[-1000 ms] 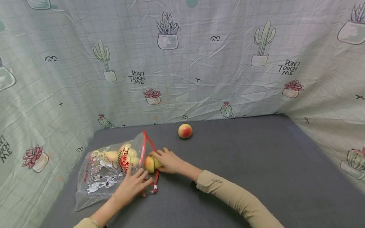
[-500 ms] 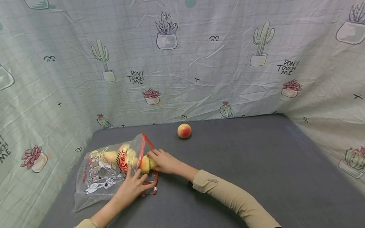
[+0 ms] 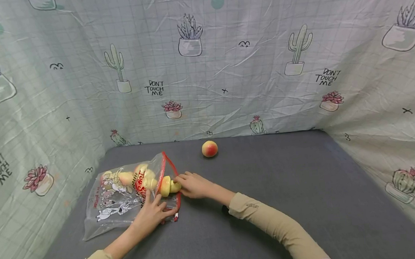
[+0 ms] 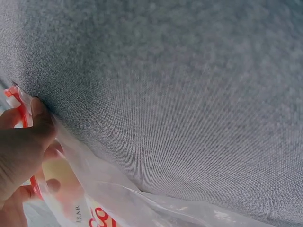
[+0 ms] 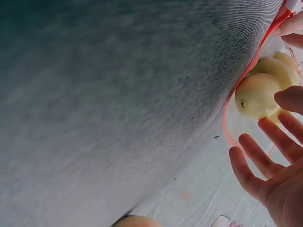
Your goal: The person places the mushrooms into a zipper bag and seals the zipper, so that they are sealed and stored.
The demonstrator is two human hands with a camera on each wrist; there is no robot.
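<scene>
While in the bag's mouth [image 3: 164, 165], outermost fruit [image 5: 257, 96] by right grip [image 3: 196, 186].

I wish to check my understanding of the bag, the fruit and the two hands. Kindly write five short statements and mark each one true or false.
1. The left hand grips the bag at its red-edged mouth. True.
2. The bag is standing upright. False: it lies on the dark table.
3. One red-and-yellow fruit lies apart from the bag. True.
4. The right hand is touching that lone fruit. False: it is at the bag's mouth, beside other fruit.
5. Fruit shows through the bag. True.
</scene>
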